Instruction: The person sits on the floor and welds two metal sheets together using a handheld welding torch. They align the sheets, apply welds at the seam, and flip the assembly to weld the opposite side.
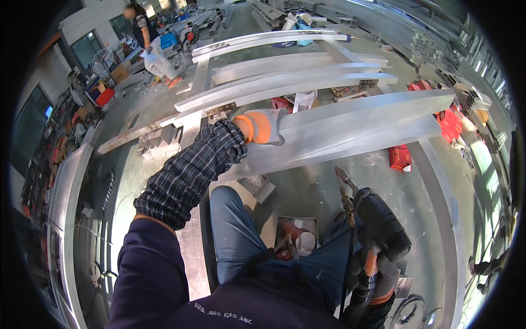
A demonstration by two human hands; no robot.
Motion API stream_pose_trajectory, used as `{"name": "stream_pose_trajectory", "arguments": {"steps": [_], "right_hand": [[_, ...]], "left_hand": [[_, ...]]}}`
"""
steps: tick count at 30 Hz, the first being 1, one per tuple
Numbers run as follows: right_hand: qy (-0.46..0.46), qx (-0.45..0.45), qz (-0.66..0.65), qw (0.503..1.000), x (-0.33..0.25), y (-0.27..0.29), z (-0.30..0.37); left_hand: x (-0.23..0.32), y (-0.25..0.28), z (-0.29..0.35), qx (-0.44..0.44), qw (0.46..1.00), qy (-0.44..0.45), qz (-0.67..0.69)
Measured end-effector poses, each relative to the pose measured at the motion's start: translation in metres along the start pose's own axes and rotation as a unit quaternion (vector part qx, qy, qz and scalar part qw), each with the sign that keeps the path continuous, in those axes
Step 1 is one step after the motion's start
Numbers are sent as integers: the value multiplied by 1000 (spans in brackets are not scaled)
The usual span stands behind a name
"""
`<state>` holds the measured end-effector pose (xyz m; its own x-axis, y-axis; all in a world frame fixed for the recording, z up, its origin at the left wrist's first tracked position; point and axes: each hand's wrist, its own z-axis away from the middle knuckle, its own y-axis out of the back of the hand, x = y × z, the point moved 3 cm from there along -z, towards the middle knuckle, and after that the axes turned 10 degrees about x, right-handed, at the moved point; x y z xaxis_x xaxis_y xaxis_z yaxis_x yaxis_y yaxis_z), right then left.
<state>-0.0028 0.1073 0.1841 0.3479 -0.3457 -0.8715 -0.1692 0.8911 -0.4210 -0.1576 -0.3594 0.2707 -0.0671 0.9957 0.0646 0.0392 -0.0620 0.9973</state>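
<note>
In a metal workshop, the left hand [262, 127] presses flat, grip open, on a long aluminium beam [350, 129], while the right hand [378, 274] clasps a black power tool [378, 222], whose tip could skid if the beam shifts.

We see a brown cardboard box [119, 73] far left, near a standing person. A blue crate [169, 40] sits farther back. A lit bluish screen [48, 111] glows at the left edge. A small red box [399, 158] lies on the floor, right.
</note>
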Motion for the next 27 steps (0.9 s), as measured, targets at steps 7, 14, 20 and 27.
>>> {"name": "stream_pose_trajectory", "arguments": {"steps": [7, 14, 20, 27], "right_hand": [[-75, -59, -154, 983, -68, -70, -2], [-145, -197, -157, 957, -89, -181, -50], [-139, -108, -145, 974, -43, -236, -56], [-174, -138, -109, 969, -22, -252, -67]], "left_hand": [[11, 13, 125, 508, 838, 41, 194], [1, -100, 167, 494, 688, 252, 468], [-8, -125, 141, 558, 706, 219, 376], [-20, -128, 145, 586, 698, 159, 380]]}}
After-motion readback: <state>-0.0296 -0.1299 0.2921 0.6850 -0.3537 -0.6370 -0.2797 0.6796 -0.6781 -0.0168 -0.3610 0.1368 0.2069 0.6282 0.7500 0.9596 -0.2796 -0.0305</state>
